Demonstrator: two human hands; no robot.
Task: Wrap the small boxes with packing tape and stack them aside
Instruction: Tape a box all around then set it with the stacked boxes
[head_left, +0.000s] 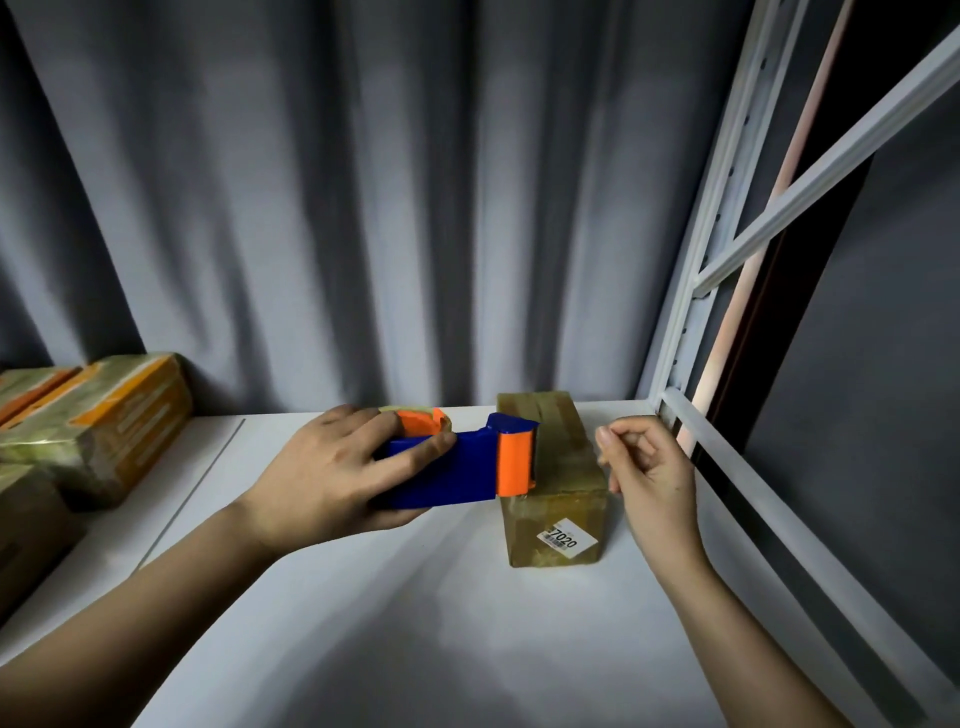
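Left hand (332, 478): we gripped the blue and orange tape dispenser (457, 467), fingers wrapped around it.
Right hand (649, 467): loosely curled, holding nothing, just beside the box at its three o'clock.
Box (553, 467): on the white shelf (415, 597), long axis running twelve to six.
Key relation: dispenser's orange head touched the box top from nine o'clock.
Wrapped boxes (104, 421): stacked far off at nine o'clock.
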